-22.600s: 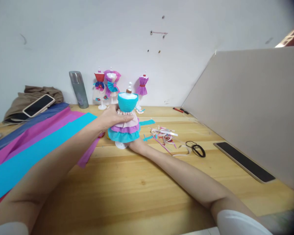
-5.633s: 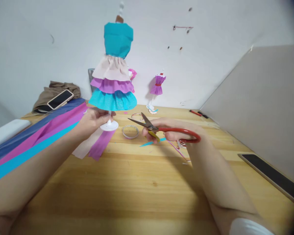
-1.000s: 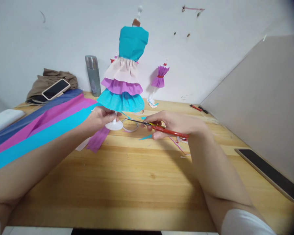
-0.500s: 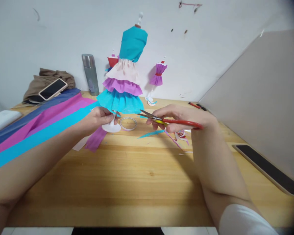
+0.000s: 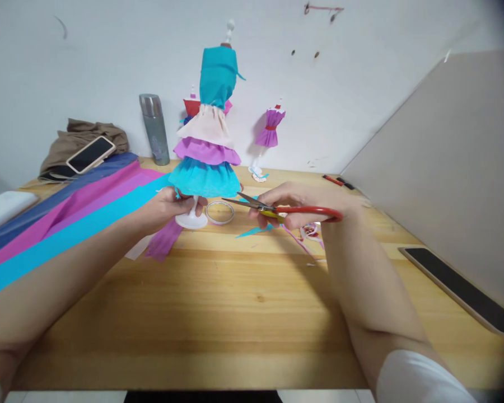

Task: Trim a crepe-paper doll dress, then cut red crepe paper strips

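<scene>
My left hand (image 5: 174, 204) grips the white stand (image 5: 192, 220) of a small dress form just below the skirt. The form wears a dress (image 5: 205, 176) with a teal top and white, purple and blue ruffled tiers. My right hand (image 5: 292, 204) is closed on red-handled scissors (image 5: 315, 210), whose blades are parted and point left, near the lower right edge of the blue tier. A roll of tape (image 5: 220, 212) lies between my hands. Blue scraps (image 5: 256, 230) lie under the scissors.
Long strips of blue, pink and navy material (image 5: 79, 221) run along the left. Behind stand a grey bottle (image 5: 154, 131) and a small form in a purple dress (image 5: 270, 129). Phones lie on brown cloth (image 5: 90, 134) and at the right (image 5: 457, 288). A white device (image 5: 10, 205) is far left.
The dress form has turned and its top has shifted left, showing a small teal end at its right side. The scissors and my right hand have moved slightly left.
</scene>
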Action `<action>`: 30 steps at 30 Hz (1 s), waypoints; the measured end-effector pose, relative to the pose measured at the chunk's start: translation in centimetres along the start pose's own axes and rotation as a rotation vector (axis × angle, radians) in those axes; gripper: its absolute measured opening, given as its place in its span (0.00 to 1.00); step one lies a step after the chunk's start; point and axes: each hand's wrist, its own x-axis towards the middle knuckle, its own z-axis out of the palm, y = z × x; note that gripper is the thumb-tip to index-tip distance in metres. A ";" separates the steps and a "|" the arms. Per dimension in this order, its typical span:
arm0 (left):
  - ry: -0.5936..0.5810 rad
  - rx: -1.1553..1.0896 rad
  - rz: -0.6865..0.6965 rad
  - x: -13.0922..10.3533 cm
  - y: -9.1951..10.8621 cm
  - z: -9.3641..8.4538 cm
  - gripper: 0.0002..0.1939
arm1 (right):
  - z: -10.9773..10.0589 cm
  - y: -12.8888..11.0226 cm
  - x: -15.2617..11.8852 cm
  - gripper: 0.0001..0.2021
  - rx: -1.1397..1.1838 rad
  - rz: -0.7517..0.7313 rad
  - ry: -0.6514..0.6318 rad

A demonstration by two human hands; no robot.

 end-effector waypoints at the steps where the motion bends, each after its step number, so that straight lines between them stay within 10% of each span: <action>1: -0.008 -0.032 0.002 0.0 -0.2 0.1 0.20 | 0.2 0.0 0.2 0.34 -0.002 0.001 -0.005; 30: -0.020 -0.464 -0.112 0.2 -1.4 0.9 0.25 | 1.2 1.0 1.2 0.37 0.109 -0.068 0.015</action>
